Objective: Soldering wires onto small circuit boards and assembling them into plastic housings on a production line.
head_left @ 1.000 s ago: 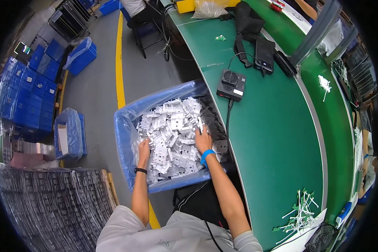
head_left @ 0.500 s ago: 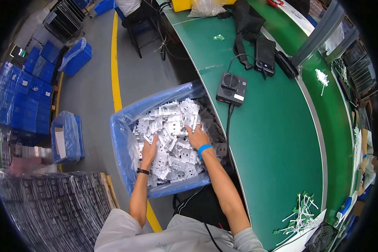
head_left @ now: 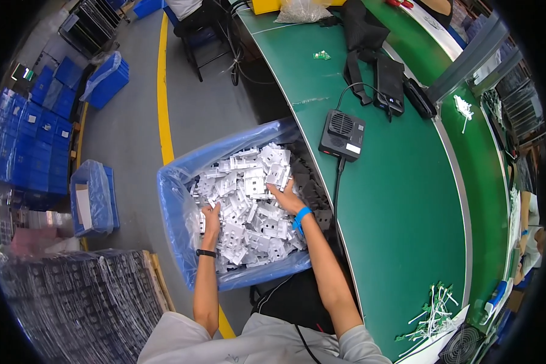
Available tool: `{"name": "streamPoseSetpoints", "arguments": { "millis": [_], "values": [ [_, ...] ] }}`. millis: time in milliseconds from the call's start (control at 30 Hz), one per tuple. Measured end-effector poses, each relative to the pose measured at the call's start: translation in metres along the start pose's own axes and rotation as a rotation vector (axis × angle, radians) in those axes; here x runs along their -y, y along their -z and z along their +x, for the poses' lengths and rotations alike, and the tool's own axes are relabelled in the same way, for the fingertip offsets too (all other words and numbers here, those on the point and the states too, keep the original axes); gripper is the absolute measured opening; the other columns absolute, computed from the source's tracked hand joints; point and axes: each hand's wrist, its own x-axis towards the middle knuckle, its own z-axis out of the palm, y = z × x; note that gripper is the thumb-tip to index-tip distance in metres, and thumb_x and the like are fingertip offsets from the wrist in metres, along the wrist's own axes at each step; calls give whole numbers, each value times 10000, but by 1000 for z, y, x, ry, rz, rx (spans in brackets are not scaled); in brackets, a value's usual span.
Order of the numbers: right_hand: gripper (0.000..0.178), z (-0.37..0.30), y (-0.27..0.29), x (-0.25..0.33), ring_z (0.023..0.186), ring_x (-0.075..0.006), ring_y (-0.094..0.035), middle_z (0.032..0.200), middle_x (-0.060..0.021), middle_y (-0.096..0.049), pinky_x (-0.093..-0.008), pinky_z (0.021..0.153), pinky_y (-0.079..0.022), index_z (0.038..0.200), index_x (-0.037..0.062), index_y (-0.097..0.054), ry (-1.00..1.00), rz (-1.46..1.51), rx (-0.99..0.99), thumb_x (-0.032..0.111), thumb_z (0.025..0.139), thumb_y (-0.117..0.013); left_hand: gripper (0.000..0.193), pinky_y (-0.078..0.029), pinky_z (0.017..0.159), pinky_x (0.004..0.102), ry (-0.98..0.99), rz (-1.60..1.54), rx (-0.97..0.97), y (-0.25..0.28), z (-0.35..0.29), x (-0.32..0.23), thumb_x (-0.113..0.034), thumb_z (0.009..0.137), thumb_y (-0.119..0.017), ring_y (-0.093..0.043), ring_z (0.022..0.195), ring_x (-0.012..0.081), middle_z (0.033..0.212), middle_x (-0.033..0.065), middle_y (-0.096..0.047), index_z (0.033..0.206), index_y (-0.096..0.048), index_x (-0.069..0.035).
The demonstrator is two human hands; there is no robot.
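A blue bin (head_left: 175,227) lined with clear plastic film holds a heap of white plastic parts (head_left: 249,227), molded pieces with small square holes. My right hand (head_left: 289,199), with a blue band at the wrist, is closed on one white plastic part (head_left: 278,175) at the heap's right side; the thumb lies along its lower edge. On the left side of the heap, my left hand (head_left: 211,219), below which sits a black wristband, has its fingers curled around a white plastic part, mostly hidden by the fingers.
A green workbench (head_left: 400,224) runs along the right, bearing a black boxy device (head_left: 342,134) with a cable, a black power bank (head_left: 389,85) and a pile of white-and-green wired pieces (head_left: 434,315). Stacked blue bins (head_left: 36,145) and black trays (head_left: 85,297) stand at left.
My left hand has shifted slightly left and its fingers have curled in. My right hand has closed on a white part at the heap's right side. The view has shifted slightly.
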Motion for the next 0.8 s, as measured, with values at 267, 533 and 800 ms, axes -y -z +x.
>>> {"name": "streamPoseSetpoints", "arguments": {
  "millis": [267,533,800],
  "values": [
    [1299,-1,-3,-4,1386,-480,-453,1473,-380,-439,-428,1156,-356,1580,-13,142,-4,-79,-62,721,838,-631,725,-343,1134,372,-39,-85,7,-15,11,11,-388,928,-634,-509,1304,281,1426,168,-544,1454,-445,73],
    [1217,-38,-12,19,1110,-547,-626,1202,-434,-603,-503,962,-500,1593,7,134,-120,-320,-97,770,888,-499,850,-253,1200,384,6,-87,103,-12,-49,-56,-386,930,-645,-383,1443,365,1537,307,-404,1500,-323,156],
    [1171,-55,-26,33,1067,-523,-648,1135,-401,-643,-510,928,-509,1597,11,121,-66,-339,-78,741,914,-490,637,-359,1115,387,-118,-108,73,10,-23,-8,-279,912,-634,-538,1248,333,1353,240,-577,1381,-474,121]
  ]
}}
